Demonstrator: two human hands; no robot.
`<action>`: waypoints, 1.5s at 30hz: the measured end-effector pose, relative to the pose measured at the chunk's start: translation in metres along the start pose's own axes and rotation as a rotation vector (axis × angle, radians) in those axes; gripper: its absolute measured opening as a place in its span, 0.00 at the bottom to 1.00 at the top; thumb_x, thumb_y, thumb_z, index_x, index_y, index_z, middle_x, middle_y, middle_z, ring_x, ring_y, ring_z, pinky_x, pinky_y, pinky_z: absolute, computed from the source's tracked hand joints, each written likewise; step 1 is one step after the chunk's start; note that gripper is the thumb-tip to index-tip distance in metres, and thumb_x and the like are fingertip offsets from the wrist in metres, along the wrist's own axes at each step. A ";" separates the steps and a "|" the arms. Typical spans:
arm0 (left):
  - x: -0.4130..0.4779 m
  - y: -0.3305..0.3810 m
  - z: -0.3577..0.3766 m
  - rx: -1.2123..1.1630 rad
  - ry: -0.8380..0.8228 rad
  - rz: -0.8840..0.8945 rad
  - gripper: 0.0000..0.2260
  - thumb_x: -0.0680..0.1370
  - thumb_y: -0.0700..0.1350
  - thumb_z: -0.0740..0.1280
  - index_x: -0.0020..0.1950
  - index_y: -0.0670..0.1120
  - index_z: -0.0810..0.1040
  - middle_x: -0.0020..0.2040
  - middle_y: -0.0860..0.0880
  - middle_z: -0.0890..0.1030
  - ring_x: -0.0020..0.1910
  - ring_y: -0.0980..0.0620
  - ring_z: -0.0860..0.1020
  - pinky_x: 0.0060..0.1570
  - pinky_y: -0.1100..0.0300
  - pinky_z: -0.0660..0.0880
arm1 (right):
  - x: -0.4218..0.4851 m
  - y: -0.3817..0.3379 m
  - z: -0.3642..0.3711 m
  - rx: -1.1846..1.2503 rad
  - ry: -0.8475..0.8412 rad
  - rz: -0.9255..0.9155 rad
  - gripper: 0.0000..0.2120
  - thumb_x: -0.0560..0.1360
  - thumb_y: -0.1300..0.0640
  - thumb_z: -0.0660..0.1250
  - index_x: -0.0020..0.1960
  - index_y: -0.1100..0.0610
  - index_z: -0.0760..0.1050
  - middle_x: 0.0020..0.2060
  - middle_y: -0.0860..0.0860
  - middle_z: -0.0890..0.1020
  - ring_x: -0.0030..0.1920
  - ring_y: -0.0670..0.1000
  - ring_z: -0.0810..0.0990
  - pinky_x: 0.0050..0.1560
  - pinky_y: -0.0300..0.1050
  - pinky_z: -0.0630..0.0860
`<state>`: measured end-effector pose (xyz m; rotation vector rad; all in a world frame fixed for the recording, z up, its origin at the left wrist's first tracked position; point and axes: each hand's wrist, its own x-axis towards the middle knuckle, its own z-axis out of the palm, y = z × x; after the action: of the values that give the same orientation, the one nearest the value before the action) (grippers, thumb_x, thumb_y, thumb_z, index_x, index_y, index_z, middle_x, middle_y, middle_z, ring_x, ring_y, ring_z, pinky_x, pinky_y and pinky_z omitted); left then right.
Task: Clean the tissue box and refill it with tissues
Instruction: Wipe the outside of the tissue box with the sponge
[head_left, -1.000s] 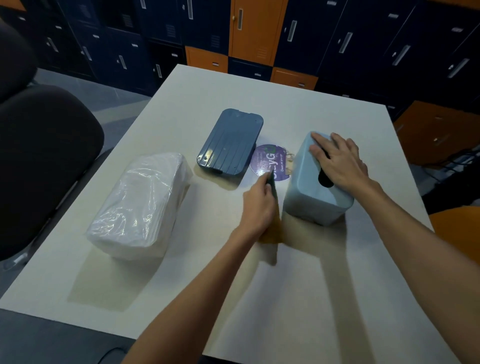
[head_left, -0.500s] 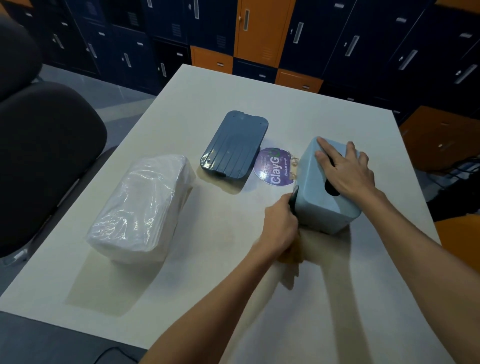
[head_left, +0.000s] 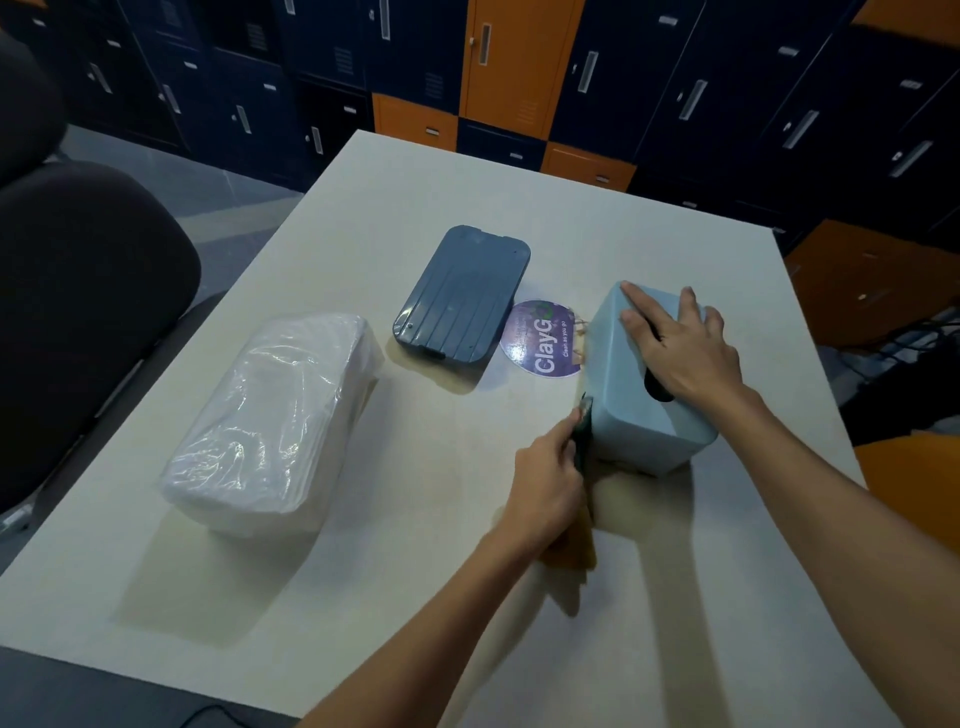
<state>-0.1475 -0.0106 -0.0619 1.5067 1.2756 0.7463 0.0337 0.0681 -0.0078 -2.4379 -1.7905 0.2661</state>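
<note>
A light blue tissue box (head_left: 618, 395) stands on the white table (head_left: 415, 597), right of centre. My right hand (head_left: 675, 348) lies flat on its top, fingers straight, partly covering the dark slot. My left hand (head_left: 550, 473) grips a dark green cleaning pad (head_left: 584, 431) and presses it against the box's left side near the front corner. The dark blue ribbed lid (head_left: 462, 296) lies on the table to the left. A clear plastic pack of white tissues (head_left: 275, 421) sits at the left.
A round purple ClayG cleaner disc (head_left: 543, 338) lies between the lid and the box. A black office chair (head_left: 78, 291) stands left of the table. Dark blue and orange lockers (head_left: 519, 67) line the back.
My left hand carried the green pad from the purple disc over to the box's left side and now rubs it there. The right hand stayed on top of the box.
</note>
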 end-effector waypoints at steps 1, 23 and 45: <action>-0.002 0.002 0.001 0.007 0.001 -0.014 0.19 0.81 0.35 0.56 0.70 0.47 0.72 0.67 0.46 0.76 0.64 0.46 0.73 0.61 0.62 0.65 | 0.000 0.000 0.000 -0.002 0.001 0.002 0.23 0.77 0.31 0.40 0.72 0.27 0.48 0.78 0.55 0.49 0.76 0.63 0.47 0.68 0.65 0.57; 0.001 0.017 0.021 -0.167 0.159 0.025 0.26 0.76 0.35 0.54 0.73 0.49 0.69 0.67 0.47 0.75 0.65 0.48 0.73 0.63 0.65 0.66 | 0.001 0.001 0.002 -0.005 0.025 0.021 0.24 0.77 0.31 0.40 0.73 0.28 0.47 0.78 0.56 0.50 0.75 0.64 0.49 0.68 0.65 0.57; 0.036 0.036 -0.015 -0.068 -0.044 0.074 0.25 0.78 0.30 0.54 0.72 0.47 0.70 0.69 0.47 0.74 0.67 0.51 0.70 0.64 0.67 0.65 | 0.005 -0.001 0.005 -0.012 0.037 0.046 0.25 0.77 0.31 0.39 0.73 0.29 0.45 0.78 0.57 0.49 0.75 0.65 0.48 0.69 0.65 0.57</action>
<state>-0.1392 0.0298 -0.0278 1.5138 1.1566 0.7925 0.0333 0.0730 -0.0126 -2.4780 -1.7286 0.2135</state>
